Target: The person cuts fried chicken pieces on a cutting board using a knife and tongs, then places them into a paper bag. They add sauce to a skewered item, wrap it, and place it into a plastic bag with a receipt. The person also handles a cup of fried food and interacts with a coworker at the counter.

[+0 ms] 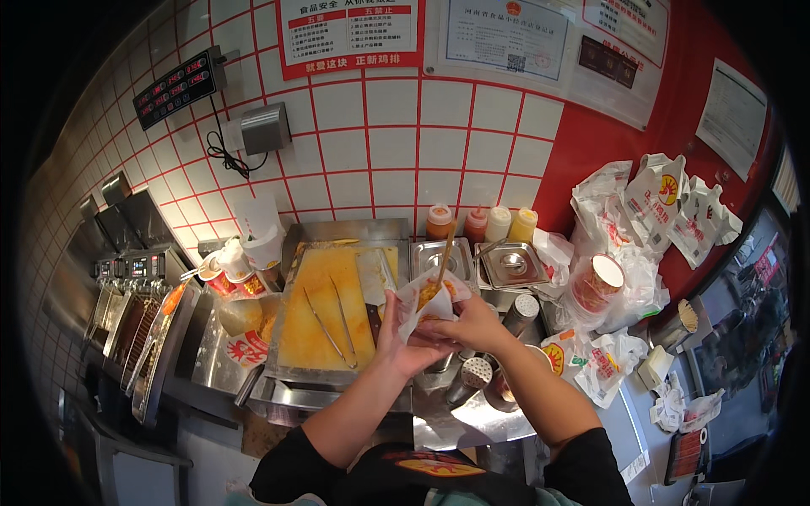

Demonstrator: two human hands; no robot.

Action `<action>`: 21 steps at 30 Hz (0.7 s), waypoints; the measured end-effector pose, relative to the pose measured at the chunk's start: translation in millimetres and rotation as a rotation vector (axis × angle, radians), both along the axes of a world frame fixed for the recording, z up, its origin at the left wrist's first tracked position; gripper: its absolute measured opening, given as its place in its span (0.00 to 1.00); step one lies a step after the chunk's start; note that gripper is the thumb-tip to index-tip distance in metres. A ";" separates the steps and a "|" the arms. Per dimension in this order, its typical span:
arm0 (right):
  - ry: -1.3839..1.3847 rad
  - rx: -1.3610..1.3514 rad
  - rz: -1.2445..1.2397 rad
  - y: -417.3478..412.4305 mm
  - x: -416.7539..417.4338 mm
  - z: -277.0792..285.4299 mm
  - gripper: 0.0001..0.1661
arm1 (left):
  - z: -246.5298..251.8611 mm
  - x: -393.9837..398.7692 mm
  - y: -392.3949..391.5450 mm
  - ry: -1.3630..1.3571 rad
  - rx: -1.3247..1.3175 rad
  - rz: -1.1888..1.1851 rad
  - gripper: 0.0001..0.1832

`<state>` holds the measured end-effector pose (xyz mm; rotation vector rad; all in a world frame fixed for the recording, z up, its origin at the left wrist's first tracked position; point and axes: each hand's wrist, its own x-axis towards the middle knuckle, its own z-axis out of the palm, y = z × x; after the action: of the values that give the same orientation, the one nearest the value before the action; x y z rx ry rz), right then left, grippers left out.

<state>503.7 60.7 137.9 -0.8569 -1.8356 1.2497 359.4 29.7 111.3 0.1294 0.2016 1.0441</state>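
Observation:
My left hand (pixel 405 348) cups a white paper food bag (pixel 414 316) from below and the left. Fingers of my right hand (pixel 474 324) press on the bag's right side. Golden fried food (pixel 430 292) shows at its opening, and a wooden skewer (pixel 447 253) sticks up out of it. Behind and left of my hands lies a yellow cutting board (pixel 326 265) with crumbs and stains. Metal tongs (pixel 342 322) rest on it, spread apart. A cleaver (pixel 374 272) lies at the board's right side, its dark handle (pixel 374 321) partly hidden by my left hand.
Several squeeze bottles (pixel 500 224) line the wall behind lidded steel pans (pixel 514 262). Metal shakers (pixel 471 379) with perforated tops stand close by my right forearm. Printed plastic bags (pixel 655 193) and stacked paper cups (pixel 598 284) are at right. Fryers (pixel 136 316) stand at far left.

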 end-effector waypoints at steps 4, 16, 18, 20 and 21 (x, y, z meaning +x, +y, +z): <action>-0.252 0.368 0.009 33.7 -63.1 2.5 0.35 | -23.6 -63.5 53.5 0.079 0.026 0.187 0.30; 0.873 -0.942 -0.615 238.9 27.9 -38.5 0.18 | -81.5 -147.9 103.0 0.193 -0.224 0.491 0.23; 1.121 -1.038 -0.725 282.0 35.3 -69.1 0.19 | -59.6 -147.9 88.9 0.371 -0.394 0.570 0.23; 1.317 -1.008 -0.784 317.1 32.2 -98.8 0.22 | -61.5 -155.5 79.7 0.440 -0.344 0.554 0.22; 1.434 -1.008 -0.798 336.6 25.7 -115.8 0.23 | -76.3 -173.5 65.4 0.426 -0.217 0.507 0.21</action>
<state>529.4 397.3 22.0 -0.6666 0.3182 1.4956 185.9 95.0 34.9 0.1051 0.7617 1.4821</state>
